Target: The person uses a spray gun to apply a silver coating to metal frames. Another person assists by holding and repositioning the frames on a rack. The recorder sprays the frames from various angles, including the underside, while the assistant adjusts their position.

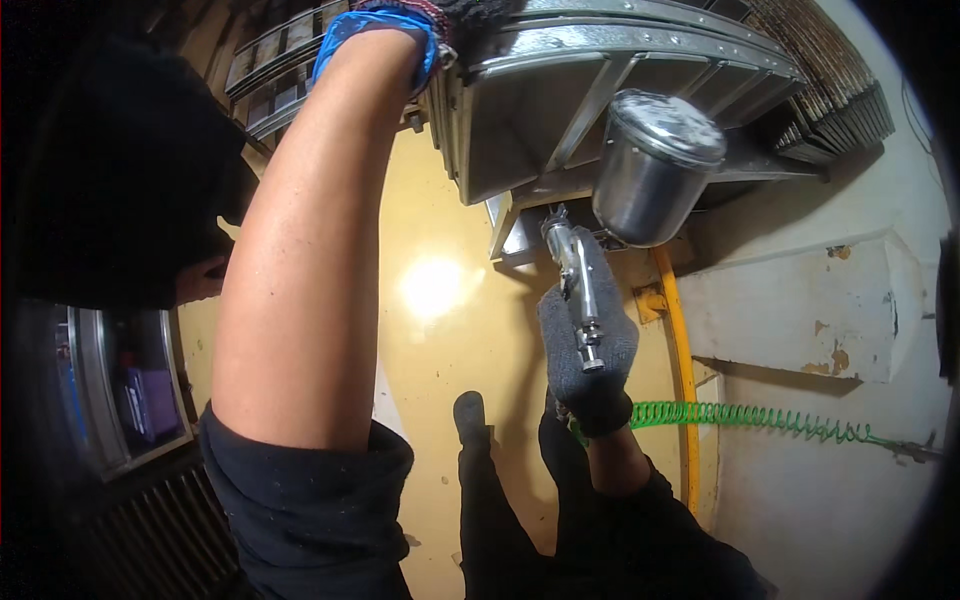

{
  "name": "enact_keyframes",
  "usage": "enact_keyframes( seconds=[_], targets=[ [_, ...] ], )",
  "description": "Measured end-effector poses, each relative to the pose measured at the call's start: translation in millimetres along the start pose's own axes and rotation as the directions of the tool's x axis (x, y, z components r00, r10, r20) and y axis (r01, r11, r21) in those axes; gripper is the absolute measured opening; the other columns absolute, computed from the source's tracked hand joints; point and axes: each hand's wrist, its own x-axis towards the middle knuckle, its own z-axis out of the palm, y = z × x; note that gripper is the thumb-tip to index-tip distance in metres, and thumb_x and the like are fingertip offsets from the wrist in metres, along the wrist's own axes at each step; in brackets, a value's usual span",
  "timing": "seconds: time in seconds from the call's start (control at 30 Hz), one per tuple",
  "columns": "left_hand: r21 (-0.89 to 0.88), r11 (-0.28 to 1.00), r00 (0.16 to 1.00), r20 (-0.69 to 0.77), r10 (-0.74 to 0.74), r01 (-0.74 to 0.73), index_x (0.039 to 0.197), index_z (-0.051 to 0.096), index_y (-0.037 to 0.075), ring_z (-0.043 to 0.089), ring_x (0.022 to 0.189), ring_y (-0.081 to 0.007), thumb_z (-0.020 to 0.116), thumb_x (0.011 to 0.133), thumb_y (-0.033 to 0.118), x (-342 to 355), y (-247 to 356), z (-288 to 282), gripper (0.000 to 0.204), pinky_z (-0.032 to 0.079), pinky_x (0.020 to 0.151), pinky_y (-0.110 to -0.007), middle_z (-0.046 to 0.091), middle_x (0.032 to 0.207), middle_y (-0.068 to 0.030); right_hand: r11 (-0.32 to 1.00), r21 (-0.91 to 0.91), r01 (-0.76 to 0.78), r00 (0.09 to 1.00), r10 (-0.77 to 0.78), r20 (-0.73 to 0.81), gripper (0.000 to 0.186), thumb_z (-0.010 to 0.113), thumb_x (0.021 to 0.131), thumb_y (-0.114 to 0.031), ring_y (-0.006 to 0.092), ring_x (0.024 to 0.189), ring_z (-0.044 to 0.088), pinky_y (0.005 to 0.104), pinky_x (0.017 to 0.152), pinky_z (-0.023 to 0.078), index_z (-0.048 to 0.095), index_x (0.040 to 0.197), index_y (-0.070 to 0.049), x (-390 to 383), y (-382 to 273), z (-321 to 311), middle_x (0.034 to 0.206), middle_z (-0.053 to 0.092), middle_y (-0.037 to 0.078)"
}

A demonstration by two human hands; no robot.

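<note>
My right hand (590, 340), in a grey knit glove, is wrapped round a metal spray gun (580, 280). A round steel cup (650, 180) with a whitish-smeared lid is beside the gun's front end. My left arm reaches up to the top edge, where my left hand (482, 18) shows as a dark glove with a blue cuff (330, 45). This hand is beside a stack of framed metal panels (540, 110); its fingers are cut off or hidden, so its grip is unclear.
A coiled green air hose (740, 415) runs right from near my right wrist. Beyond it stand a yellow pipe (680, 360) and a white wall ledge (800, 310). Several thin dark slats (840, 90) lean at the upper right. Another person's dark clothing (110, 180) fills the left.
</note>
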Motion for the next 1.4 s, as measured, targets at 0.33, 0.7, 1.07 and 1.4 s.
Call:
enact_keyframes(
  seconds=[0.33,0.7,1.07,1.4],
  targets=[
    [0.157,0.947,0.934,0.182,-0.307,0.280,0.113,0.052,0.008,0.063,0.099,-0.0239,0.051,0.095,0.020,-4,33,-20,0.021,0.052,0.089,-0.050,0.063,0.107,-0.0133,0.979,0.107,-0.174,0.966,0.148,0.213,0.054,0.062,0.087,0.008,0.0079,0.075,0.057,0.0217,0.065,0.048,0.049,0.139,0.000,8,14,-34,0.096,0.060,0.004],
    [0.311,0.947,0.996,0.004,-0.088,0.082,0.117,0.050,-0.002,0.065,0.100,-0.0267,0.055,0.087,0.009,2,-27,19,0.032,0.053,0.086,-0.037,0.060,0.107,-0.0241,0.896,0.375,-0.236,0.923,0.087,0.375,0.055,0.061,0.087,0.002,0.0178,0.095,0.068,0.0294,0.083,0.053,0.048,0.140,0.001,13,29,-51,0.124,0.065,0.016],
    [0.128,0.992,0.985,-0.169,0.023,-0.001,0.118,0.060,0.008,0.064,0.097,-0.0412,0.065,0.079,0.008,2,-29,38,0.039,0.055,0.081,-0.046,0.067,0.104,-0.0217,0.888,0.423,-0.182,0.923,0.006,0.385,0.054,0.062,0.087,0.003,0.0195,0.094,0.070,0.0304,0.083,0.056,0.049,0.139,0.004,38,26,-79,0.122,0.065,0.018],
    [0.122,0.992,0.987,-0.156,0.050,-0.031,0.115,0.054,0.013,0.065,0.081,-0.0417,0.065,0.081,0.017,5,-40,46,0.036,0.052,0.070,-0.050,0.068,0.091,-0.0196,0.548,0.714,-0.435,0.862,0.024,0.507,0.051,0.056,0.094,0.002,0.0247,0.110,0.065,0.0310,0.091,0.056,0.043,0.143,0.004,51,16,-85,0.131,0.059,0.020]
  ],
)
